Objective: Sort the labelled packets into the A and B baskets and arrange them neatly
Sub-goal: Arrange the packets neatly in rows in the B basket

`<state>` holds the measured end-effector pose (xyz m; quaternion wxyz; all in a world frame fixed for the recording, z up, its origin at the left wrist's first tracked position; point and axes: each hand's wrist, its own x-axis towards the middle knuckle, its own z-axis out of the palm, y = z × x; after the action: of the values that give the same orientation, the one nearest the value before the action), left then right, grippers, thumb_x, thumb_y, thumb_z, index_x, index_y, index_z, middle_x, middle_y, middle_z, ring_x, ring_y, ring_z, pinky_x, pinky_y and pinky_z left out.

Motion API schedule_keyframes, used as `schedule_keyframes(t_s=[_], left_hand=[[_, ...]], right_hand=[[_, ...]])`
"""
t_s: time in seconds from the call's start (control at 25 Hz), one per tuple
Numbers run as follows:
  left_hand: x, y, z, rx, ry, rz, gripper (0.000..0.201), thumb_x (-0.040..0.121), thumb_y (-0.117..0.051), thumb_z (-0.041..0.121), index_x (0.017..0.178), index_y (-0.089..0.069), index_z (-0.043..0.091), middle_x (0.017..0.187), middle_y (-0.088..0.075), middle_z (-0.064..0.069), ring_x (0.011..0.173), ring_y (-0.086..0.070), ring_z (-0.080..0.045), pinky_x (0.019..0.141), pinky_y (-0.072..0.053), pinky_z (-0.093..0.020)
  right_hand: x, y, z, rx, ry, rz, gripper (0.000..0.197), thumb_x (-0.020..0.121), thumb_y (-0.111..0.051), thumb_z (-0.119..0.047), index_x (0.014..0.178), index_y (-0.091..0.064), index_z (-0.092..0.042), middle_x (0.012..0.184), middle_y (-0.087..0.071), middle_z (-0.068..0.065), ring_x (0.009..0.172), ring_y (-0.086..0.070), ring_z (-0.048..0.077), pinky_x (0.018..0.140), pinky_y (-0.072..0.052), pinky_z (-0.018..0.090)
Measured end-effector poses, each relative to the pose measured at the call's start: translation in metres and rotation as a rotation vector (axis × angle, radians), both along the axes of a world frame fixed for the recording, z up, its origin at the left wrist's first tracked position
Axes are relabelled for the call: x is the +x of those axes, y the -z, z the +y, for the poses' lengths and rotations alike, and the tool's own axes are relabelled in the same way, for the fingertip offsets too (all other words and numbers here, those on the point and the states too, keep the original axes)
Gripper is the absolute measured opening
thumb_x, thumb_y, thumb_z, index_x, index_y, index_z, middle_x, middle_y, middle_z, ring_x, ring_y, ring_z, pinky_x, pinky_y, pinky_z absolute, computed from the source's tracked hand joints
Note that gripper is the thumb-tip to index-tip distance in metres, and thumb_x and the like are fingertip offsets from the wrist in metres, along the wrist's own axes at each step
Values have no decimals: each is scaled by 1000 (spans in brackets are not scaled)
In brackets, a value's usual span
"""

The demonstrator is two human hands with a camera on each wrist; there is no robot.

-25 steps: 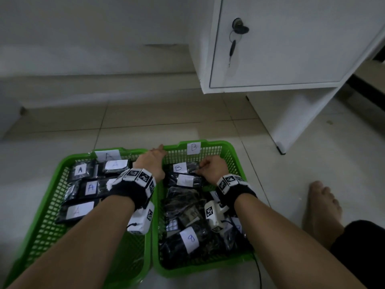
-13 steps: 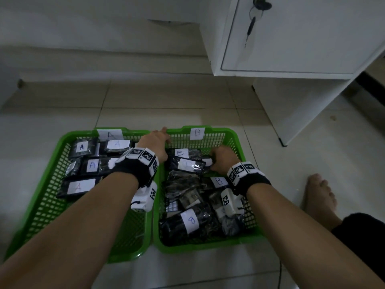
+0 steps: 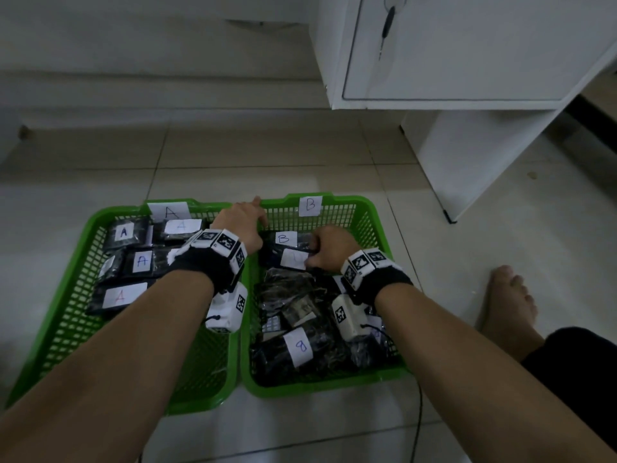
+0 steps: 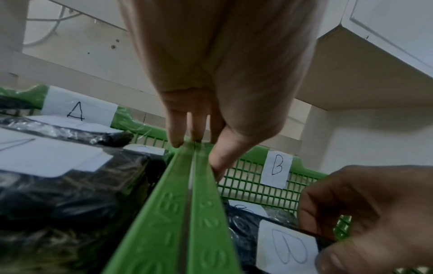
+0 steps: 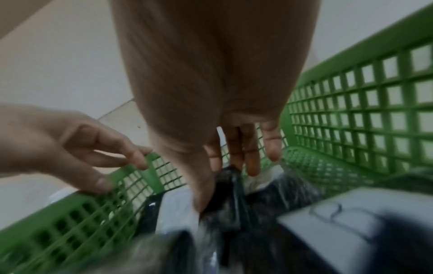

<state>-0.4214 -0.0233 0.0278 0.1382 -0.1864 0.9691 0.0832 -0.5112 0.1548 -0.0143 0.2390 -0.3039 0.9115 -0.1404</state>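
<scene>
Two green baskets stand side by side on the floor, basket A (image 3: 87,235) on the left and basket B (image 3: 379,217) on the right. Black packets with A labels (image 3: 142,261) lie in rows in A. B-labelled packets (image 3: 300,345) are heaped in B. My left hand (image 3: 243,222) rests with fairly straight fingers on the two touching rims (image 4: 178,213) at the far end, thumb on the B side. My right hand (image 3: 330,248) pinches the edge of a B-labelled packet (image 3: 292,259) near B's far wall, also seen as the packet (image 4: 286,246) in the left wrist view.
A white cabinet (image 3: 467,61) with a key (image 3: 387,25) in its door stands at the back right, its side panel (image 3: 467,155) reaching the floor. A bare foot (image 3: 510,302) lies right of basket B. A thin cable (image 3: 419,412) trails on the tiles.
My right hand moved from B's right wall leftward onto the second B packet and took hold of it. My left hand stayed on the rims.
</scene>
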Motion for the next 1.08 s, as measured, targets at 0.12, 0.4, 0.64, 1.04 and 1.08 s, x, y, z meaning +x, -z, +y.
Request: schedule_keyframes(t_s=[0.12, 0.4, 0.64, 1.04, 1.08], left_hand=[[-1, 0, 0, -16, 19, -9, 56, 74, -63, 3, 123, -61, 30, 157, -34, 0, 118, -59, -26, 79, -54, -31], [-10, -8, 8, 148, 25, 200, 53, 75, -74, 26, 125, -58, 24, 133, -57, -4, 118, -54, -25, 100, -47, -39], [-9, -17, 30, 321, 157, 155, 39, 75, -81, 24, 113, -70, 24, 113, -66, 4, 103, -62, -18, 86, -48, -28], [8, 6, 13, 368, -77, 229, 28, 90, -64, 16, 118, -66, 12, 119, -66, -4, 104, -61, -21, 80, -41, -24], [8, 8, 8, 430, -129, 236, 29, 93, -62, 18, 121, -63, 13, 117, -65, -3, 102, -60, -21, 79, -41, -25]], right_hand=[[-12, -23, 8, -95, 88, -147, 25, 78, -85, -15, 96, -67, -12, 95, -67, 2, 86, -66, 22, 67, -53, 31], [-50, -83, 43, -270, 240, -311, 25, 88, -75, -14, 111, -70, -20, 114, -69, 1, 95, -70, 21, 57, -54, 23], [-32, -59, 43, -286, 263, -478, 25, 85, -77, -3, 108, -70, -11, 105, -75, 12, 89, -76, 26, 74, -64, 37], [4, -26, 56, 331, -121, -62, 33, 80, -83, -14, 111, -74, -3, 114, -71, 11, 108, -67, 31, 85, -55, 36], [0, -30, 58, 319, -94, -109, 26, 82, -82, -16, 105, -76, -5, 108, -73, 9, 104, -68, 30, 80, -55, 35]])
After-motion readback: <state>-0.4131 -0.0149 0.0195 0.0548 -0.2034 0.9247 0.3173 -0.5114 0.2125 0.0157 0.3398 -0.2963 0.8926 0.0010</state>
